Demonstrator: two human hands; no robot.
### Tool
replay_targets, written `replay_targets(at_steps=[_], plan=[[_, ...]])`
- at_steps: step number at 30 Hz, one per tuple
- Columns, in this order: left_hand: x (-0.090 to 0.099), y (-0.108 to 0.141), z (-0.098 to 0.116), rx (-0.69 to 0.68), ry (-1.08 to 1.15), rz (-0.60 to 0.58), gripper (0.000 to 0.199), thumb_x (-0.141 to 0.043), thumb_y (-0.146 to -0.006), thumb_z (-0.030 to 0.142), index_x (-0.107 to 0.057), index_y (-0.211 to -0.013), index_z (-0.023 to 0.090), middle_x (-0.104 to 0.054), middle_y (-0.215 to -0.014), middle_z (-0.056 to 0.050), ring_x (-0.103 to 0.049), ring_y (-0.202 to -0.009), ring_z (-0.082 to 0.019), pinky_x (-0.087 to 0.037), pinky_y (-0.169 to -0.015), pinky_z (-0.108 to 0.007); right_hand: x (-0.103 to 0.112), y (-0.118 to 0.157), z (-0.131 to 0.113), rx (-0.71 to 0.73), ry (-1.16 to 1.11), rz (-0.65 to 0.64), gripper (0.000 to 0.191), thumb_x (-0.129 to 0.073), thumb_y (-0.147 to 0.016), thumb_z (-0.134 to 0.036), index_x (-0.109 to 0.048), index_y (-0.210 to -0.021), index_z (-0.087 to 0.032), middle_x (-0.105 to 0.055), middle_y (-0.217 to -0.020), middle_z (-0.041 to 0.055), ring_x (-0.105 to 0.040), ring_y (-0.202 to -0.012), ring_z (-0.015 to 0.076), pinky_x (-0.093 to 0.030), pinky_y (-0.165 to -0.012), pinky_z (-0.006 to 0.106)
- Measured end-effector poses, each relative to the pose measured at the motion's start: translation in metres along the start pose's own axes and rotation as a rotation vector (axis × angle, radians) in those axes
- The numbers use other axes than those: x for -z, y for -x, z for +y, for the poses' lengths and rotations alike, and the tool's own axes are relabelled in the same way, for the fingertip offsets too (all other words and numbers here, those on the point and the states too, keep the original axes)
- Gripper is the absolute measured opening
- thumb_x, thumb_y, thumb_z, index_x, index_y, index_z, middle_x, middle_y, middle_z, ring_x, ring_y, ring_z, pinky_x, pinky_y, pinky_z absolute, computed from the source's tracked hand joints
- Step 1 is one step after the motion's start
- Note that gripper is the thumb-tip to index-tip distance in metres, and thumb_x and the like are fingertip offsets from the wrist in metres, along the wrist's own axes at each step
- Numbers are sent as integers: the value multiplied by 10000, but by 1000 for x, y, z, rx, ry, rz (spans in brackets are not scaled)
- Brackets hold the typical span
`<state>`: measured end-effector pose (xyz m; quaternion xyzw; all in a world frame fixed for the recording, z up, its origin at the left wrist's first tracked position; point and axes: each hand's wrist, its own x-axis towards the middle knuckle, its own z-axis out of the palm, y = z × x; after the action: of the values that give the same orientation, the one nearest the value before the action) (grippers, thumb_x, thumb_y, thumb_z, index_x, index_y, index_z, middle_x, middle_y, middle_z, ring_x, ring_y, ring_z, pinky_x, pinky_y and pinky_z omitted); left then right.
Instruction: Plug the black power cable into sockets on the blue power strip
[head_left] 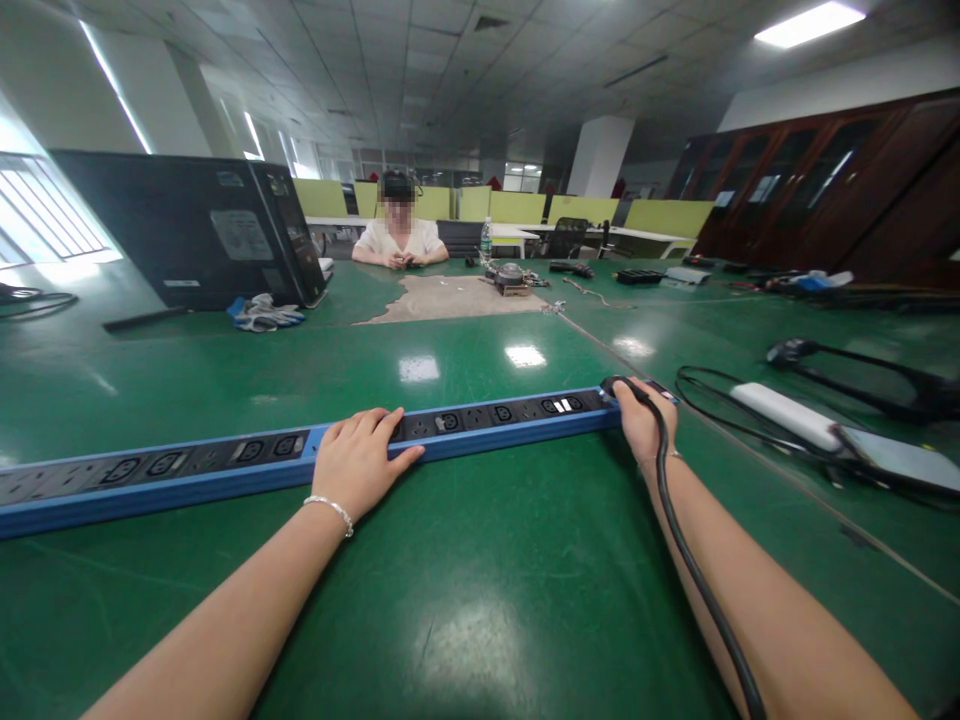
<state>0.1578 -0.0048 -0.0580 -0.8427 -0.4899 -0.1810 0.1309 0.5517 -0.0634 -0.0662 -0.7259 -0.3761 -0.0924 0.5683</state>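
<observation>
A long blue power strip (pixel 480 436) with black sockets lies across the table, running off the left edge of the view. My left hand (pixel 360 450) grips it near the middle, fingers over the top and thumb along the near side. At the strip's right end, my right hand (pixel 641 415) is closed around a black plug (pixel 616 384). The plug is at the end sockets; how far it is seated is hidden by my fingers. From it a thick black cable (pixel 679 530) runs down over my right forearm and out of view.
On the green table (pixel 480 570), a white adapter-like block (pixel 784 415) with thin black leads lies right of my hand, near a black frame (pixel 862 375). A large black case (pixel 187 230) and gloves (pixel 266 313) are at left. A person (pixel 400 235) sits opposite.
</observation>
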Motion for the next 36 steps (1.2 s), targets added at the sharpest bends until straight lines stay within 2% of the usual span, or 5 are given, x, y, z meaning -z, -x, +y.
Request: replay_targets(at_steps=[6, 10, 16, 23, 36], plan=[[1, 0, 1, -1, 7, 2, 571, -396, -836, 582, -511, -1249, 205, -582, -1216, -102, -503, -1133, -258, -347, -950, -406, -5, 1, 3, 125, 73, -74, 393, -518, -731, -486, -708, -862, -168, -701, -970, 103, -602, -1005, 280, -406, -949, 448], [2, 0, 1, 4, 10, -1, 570, -391, -838, 583, -512, -1249, 207, -581, -1218, -99, -502, -1136, -259, -344, -950, -405, -8, 1, 3, 200, 189, -110, 372, -492, -760, -474, -701, -904, -202, -686, -1035, 94, -562, -1085, 266, -330, -1002, 477], [2, 1, 1, 6, 6, -7, 571, -393, -839, 584, -512, -1251, 208, -582, -1217, -100, -503, -1132, -257, -343, -947, -400, -14, 4, 4, 237, 329, -72, 357, -456, -795, -461, -693, -934, -234, -681, -1061, 65, -531, -1129, 246, -200, -1050, 528], [2, 0, 1, -2, 10, -7, 583, -395, -835, 590, -514, -1251, 198, -582, -1212, -100, -505, -1129, -262, -355, -937, -408, -15, 16, 3, 312, 274, -63, 362, -424, -828, -454, -663, -990, -237, -684, -1061, 62, -563, -1097, 229, -196, -1046, 526], [0, 0, 0, 2, 14, -2, 586, -386, -838, 598, -508, -1253, 203, -575, -1228, -97, -494, -1140, -254, -352, -941, -407, -12, 23, -1, 267, 252, -31, 384, -463, -812, -461, -659, -1041, -222, -695, -1032, 67, -615, -1003, 215, -254, -1056, 476]])
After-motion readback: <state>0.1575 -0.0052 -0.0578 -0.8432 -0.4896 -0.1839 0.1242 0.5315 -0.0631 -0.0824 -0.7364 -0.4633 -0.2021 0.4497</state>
